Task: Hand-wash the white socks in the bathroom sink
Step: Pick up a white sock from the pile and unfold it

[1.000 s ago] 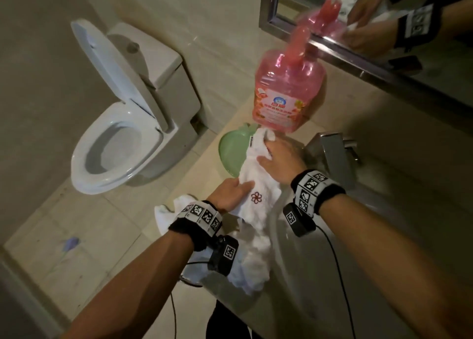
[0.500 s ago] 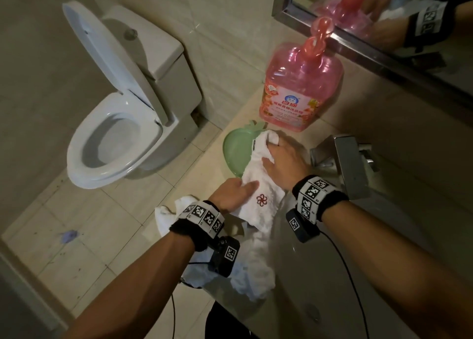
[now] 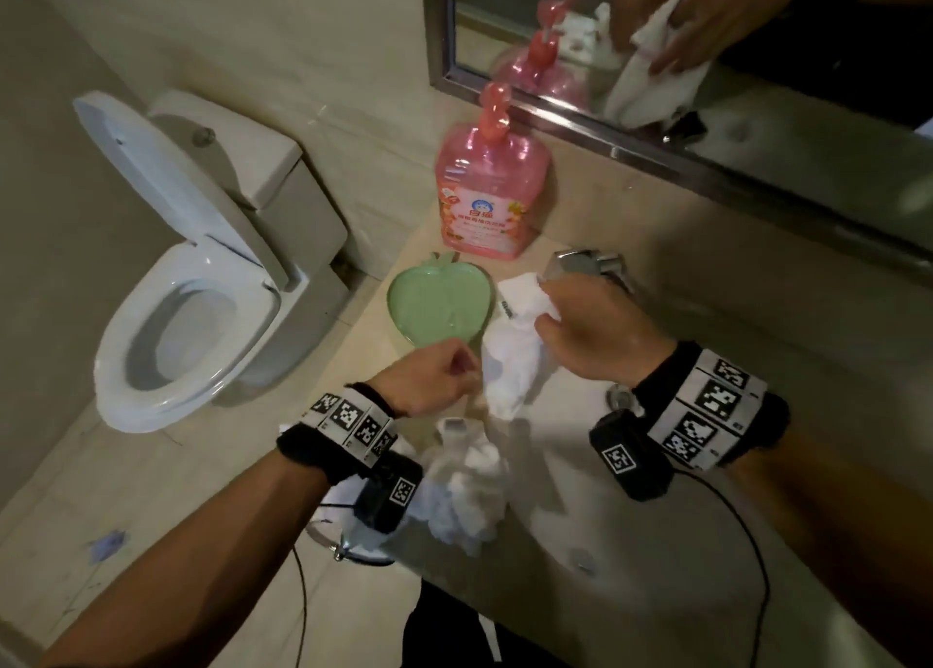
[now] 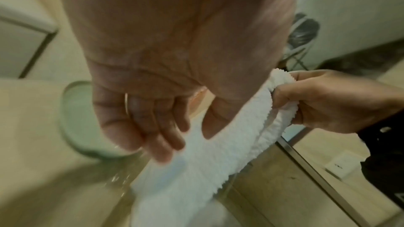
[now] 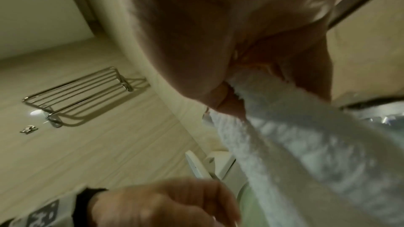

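My right hand [image 3: 548,314] pinches the top of a white terry sock [image 3: 510,364], which hangs bunched just in front of the faucet [image 3: 585,263] above the sink [image 3: 656,556]. In the right wrist view the sock [image 5: 306,144] runs down from my fingers [image 5: 231,103]. My left hand [image 3: 454,372] hovers beside the sock's left edge with its fingers loosely curled. The left wrist view shows the left hand [image 4: 174,135] holding nothing, with the sock [image 4: 207,170] passing behind its thumb. A second white sock [image 3: 469,491] lies crumpled on the sink's front rim.
A pink detergent pump bottle [image 3: 489,198] stands at the back of the counter, and a green apple-shaped dish [image 3: 434,309] lies in front of it. A toilet [image 3: 192,314] with its lid raised is at the left. The mirror [image 3: 707,61] hangs above.
My left hand has come off the sock, which it was pressing before. My right hand has gathered the sock's top and now holds it bunched and hanging.
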`<state>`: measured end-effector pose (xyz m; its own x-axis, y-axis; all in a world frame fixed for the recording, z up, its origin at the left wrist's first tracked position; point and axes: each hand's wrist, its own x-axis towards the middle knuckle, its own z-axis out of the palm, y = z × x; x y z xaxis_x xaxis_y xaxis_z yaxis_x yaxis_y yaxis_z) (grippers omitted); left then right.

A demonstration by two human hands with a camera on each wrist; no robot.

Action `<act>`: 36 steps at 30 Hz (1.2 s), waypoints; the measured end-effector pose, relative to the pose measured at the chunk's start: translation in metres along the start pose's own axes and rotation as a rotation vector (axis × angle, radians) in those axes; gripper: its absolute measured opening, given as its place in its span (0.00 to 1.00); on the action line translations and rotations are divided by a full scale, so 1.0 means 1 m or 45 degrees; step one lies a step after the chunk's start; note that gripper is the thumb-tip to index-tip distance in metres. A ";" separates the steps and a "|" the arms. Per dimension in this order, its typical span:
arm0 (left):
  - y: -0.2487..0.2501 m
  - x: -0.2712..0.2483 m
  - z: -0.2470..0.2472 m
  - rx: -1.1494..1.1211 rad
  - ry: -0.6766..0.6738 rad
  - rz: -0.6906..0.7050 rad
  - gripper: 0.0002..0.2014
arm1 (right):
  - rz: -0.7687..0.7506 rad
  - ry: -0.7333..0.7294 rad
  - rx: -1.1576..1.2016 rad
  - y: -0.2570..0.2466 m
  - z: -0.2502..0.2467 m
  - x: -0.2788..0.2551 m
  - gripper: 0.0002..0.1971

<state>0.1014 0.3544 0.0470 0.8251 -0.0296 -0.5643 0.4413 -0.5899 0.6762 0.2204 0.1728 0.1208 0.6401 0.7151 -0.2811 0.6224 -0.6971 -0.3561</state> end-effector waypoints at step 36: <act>0.226 -0.044 0.059 -0.910 0.590 0.264 0.23 | 0.039 0.592 1.023 0.059 -0.045 -0.127 0.17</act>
<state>0.1441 0.1748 0.1972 0.9049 0.3425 -0.2528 0.2538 0.0426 0.9663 0.1961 0.0387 0.1755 0.8754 0.4828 0.0233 0.2145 -0.3447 -0.9139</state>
